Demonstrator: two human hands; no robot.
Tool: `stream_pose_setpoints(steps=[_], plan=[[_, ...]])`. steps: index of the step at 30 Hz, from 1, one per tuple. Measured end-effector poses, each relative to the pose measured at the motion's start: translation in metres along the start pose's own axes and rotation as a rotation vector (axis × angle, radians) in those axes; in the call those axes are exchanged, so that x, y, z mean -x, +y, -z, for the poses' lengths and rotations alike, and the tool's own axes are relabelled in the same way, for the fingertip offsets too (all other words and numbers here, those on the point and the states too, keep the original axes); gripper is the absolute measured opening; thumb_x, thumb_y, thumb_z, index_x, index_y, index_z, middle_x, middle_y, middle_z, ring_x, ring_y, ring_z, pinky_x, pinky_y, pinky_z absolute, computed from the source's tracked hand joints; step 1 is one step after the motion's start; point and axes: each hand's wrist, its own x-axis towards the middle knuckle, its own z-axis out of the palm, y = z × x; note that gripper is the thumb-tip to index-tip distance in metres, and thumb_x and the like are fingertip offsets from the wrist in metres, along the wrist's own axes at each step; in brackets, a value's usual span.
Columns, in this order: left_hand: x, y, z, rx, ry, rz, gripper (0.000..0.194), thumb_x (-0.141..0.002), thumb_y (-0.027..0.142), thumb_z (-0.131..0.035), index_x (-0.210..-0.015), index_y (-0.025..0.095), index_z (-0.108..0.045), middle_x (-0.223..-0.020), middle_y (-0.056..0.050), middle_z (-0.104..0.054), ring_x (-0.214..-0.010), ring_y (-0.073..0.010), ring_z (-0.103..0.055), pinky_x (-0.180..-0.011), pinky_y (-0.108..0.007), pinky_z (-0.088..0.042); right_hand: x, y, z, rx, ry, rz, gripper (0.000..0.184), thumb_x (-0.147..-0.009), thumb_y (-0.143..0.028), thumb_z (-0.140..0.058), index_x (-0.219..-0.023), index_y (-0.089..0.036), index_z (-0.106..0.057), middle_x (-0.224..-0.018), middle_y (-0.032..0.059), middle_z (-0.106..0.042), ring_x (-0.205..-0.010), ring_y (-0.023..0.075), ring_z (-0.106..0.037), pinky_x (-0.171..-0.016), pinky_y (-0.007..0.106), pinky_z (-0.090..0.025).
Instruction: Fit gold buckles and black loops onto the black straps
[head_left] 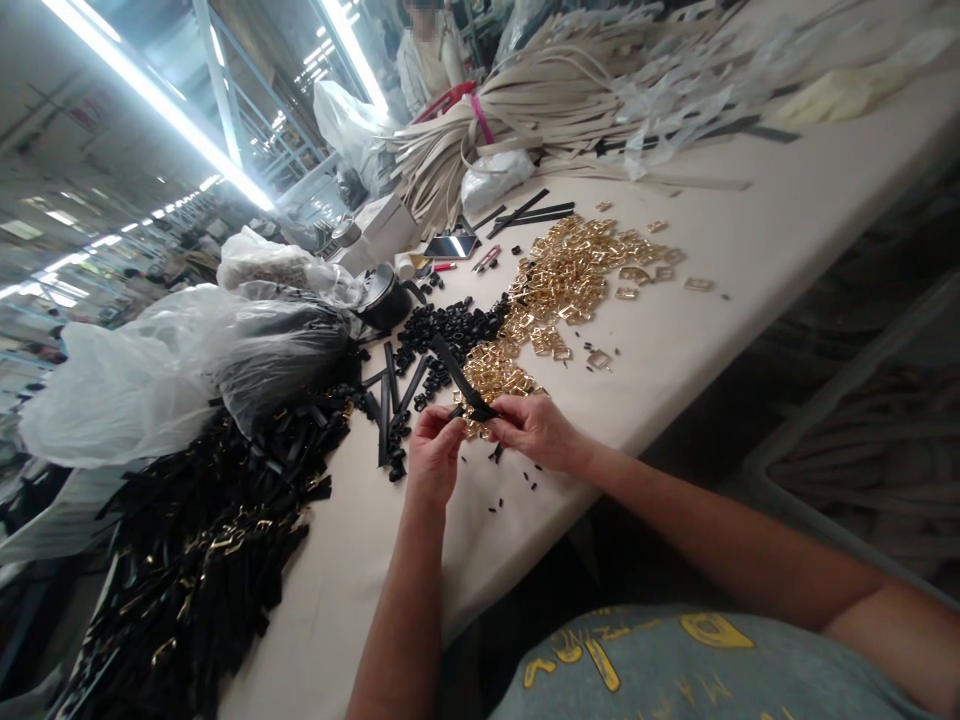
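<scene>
A short black strap [456,372] is held up between my two hands, above the near end of a heap of gold buckles [562,275]. My right hand [541,432] pinches the strap at its lower, folded end. On the other side, my left hand [435,455] is closed, thumb against fingers, on a small dark piece at the strap's end; whether that is part of the strap or a separate loop I cannot tell. Black loops [450,330] lie piled just beyond my hands, and loose black straps [386,410] rest to the left.
A large pile of black straps with gold buckles [202,540] covers the left side, beside plastic bags [187,350]. Farther back are a dark lidded pot [384,298], a phone [451,246] and bundled beige straps [540,95]. A person [429,60] is beyond the table [675,345].
</scene>
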Motion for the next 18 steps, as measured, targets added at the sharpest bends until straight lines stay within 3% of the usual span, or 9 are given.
stream_pose_setpoints(steps=[5, 9, 14, 18], plan=[[0.006, -0.005, -0.009, 0.063, -0.06, -0.059, 0.034, -0.059, 0.027, -0.085, -0.074, 0.019, -0.056, -0.085, 0.001, -0.062, -0.078, -0.0105, -0.061, -0.073, -0.023, -0.051, -0.001, 0.002, -0.001, -0.071, -0.028, -0.028, 0.02, -0.09, -0.034, -0.055, -0.091, -0.017, -0.066, -0.072, 0.0011, -0.068, -0.061, 0.0126, -0.064, -0.057, 0.021, -0.048], [0.007, -0.011, -0.009, 0.056, -0.099, -0.107, 0.03, -0.06, 0.022, -0.085, -0.076, 0.019, -0.059, -0.083, 0.002, -0.064, -0.069, -0.009, -0.06, -0.067, -0.023, -0.051, -0.002, 0.0, 0.0, -0.124, -0.053, -0.027, 0.021, -0.09, -0.034, -0.054, -0.088, -0.016, -0.065, -0.071, 0.0009, -0.066, -0.059, 0.0115, -0.063, -0.055, 0.021, -0.049], [0.005, -0.012, -0.004, -0.05, -0.031, -0.126, 0.025, -0.07, 0.036, -0.079, -0.076, 0.017, -0.063, -0.082, -0.001, -0.067, -0.063, -0.0087, -0.06, -0.062, -0.023, -0.051, -0.002, -0.002, 0.002, -0.154, -0.07, -0.021, 0.022, -0.09, -0.035, -0.054, -0.088, -0.016, -0.066, -0.07, 0.0006, -0.066, -0.057, 0.0105, -0.061, -0.055, 0.02, -0.05], [0.005, -0.008, -0.004, -0.172, 0.004, -0.215, 0.029, -0.066, 0.036, -0.082, -0.083, 0.018, -0.067, -0.078, -0.002, -0.068, -0.064, -0.0116, -0.062, -0.064, -0.025, -0.053, -0.002, -0.003, 0.004, -0.091, -0.086, -0.027, 0.021, -0.09, -0.033, -0.054, -0.084, -0.016, -0.065, -0.068, 0.0003, -0.065, -0.058, 0.0104, -0.061, -0.055, 0.019, -0.048]])
